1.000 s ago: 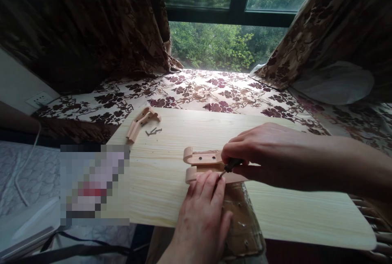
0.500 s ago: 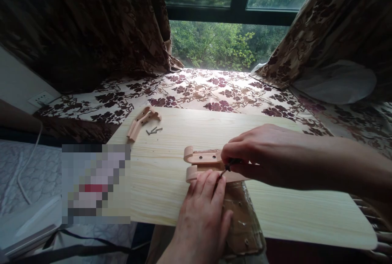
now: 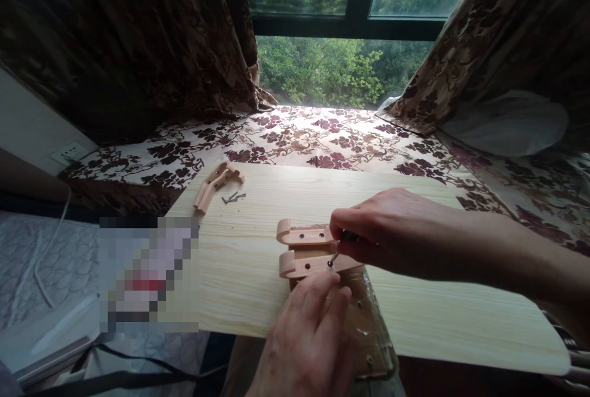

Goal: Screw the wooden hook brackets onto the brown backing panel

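My right hand (image 3: 369, 228) is closed around the dark handle of a screwdriver (image 3: 349, 235). Its slim shaft slants down to the right-hand hole of the nearer wooden hook-ended piece (image 3: 295, 263). My left hand (image 3: 308, 329) is just in front of that piece, its bent fingers close to the screwdriver tip. Blur hides whether those fingertips pinch anything. A matching wooden piece (image 3: 295, 237) lies parallel behind, with dark screw heads or holes showing. Both rest on a brown, tape-wrapped cardboard slab (image 3: 369, 335).
On the pale wooden board (image 3: 239, 274), another pair of wooden pieces (image 3: 214, 182) lies at the back left beside several loose screws (image 3: 234, 198). A floral cloth (image 3: 313, 133) covers the ledge behind, below the window (image 3: 318, 71). A pixelated patch hides the board's left side.
My left hand has drawn back off the nearer wooden piece, its fingers now bent, uncovering the holes. My right hand stays at nearly the same spot with the screwdriver.
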Tool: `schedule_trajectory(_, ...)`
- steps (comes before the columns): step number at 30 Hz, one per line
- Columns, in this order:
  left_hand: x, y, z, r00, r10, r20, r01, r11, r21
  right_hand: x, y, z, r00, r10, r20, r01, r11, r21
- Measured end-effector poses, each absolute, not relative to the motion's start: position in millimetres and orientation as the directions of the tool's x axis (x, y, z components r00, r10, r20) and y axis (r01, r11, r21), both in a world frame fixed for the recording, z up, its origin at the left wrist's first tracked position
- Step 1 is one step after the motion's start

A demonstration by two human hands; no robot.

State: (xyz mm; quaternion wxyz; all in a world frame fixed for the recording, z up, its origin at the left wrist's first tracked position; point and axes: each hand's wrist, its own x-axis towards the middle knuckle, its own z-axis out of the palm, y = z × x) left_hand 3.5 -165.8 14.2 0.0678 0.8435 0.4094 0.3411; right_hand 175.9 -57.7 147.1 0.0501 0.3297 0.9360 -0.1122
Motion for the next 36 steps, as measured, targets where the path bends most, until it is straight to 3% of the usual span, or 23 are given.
schedule_trajectory(3, 9.4, -163.4, 14.6, 0.546, 0.651, 0.526, 0.511, -0.757, 0.407, 176.3, -59.0, 146.3, -0.773, 0.615, -0.156, 0.634, 0.757, -0.157)
schedule_trajectory(7, 11.8, -158.2, 17.4, 0.654, 0.701, 0.283, 0.595, -0.708, 0.38, 175.8, -60.4, 144.7, -0.779, 0.608, -0.155, 0.626, 0.767, -0.14)
schedule_trajectory(10, 7.2, -158.1, 18.8, 0.669, 0.715, 0.205, 0.619, -0.688, 0.379, 175.8, -62.1, 144.5, -0.779, 0.61, -0.149, 0.626, 0.77, -0.123)
schedule_trajectory(14, 0.3, -161.5, 13.8, 0.655, 0.701, 0.282, 0.577, -0.705, 0.413, 176.2, -65.3, 146.3, -0.782, 0.604, -0.155, 0.622, 0.772, -0.129)
schedule_trajectory(20, -6.1, -167.0, 11.8, 0.496, 0.743, 0.45, 0.566, -0.669, 0.482, 176.8, -66.3, 146.7, -0.777, 0.61, -0.156, 0.629, 0.761, -0.16)
schedule_trajectory(27, -0.2, -161.7, 15.7, 0.44, 0.843, 0.309, 0.773, -0.531, 0.347, 171.6, -66.0, 148.9, -0.809, 0.562, -0.174, 0.587, 0.792, -0.169)
schedule_trajectory(31, 6.2, -157.4, 14.1, 0.466, 0.844, 0.266, 0.801, -0.53, 0.276, 166.6, -66.7, 151.2, -0.835, 0.529, -0.151, 0.549, 0.819, -0.164)
schedule_trajectory(36, 5.5, -155.6, 17.6, 0.47, 0.847, 0.247, 0.804, -0.527, 0.275, 165.0, -66.7, 150.4, -0.832, 0.533, -0.156, 0.554, 0.814, -0.173)
